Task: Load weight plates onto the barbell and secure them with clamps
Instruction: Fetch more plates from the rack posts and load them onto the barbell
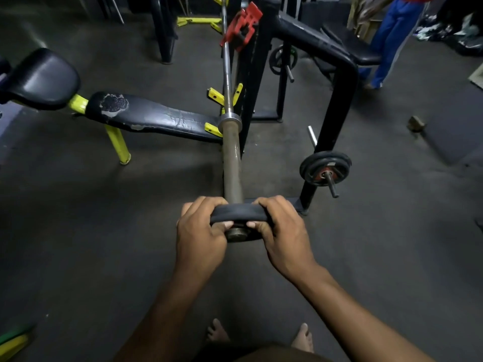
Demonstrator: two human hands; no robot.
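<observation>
The barbell [231, 163] lies on yellow rack hooks and its rusty sleeve points toward me. A small black weight plate [239, 212] sits on the very end of that sleeve, seen edge-on. My left hand [201, 232] grips the plate's left side, fingers over the rim and thumb underneath. My right hand [281, 231] grips its right side the same way. A red clamp [241, 26] is on the bar's thin shaft further back, near the black upright.
A black bench [156, 117] with yellow legs stands to the left of the bar. On the right, a black plate rack [337, 100] carries more plates [325, 168] on a peg. A person in blue trousers [386, 43] stands at the far right. My bare feet show below.
</observation>
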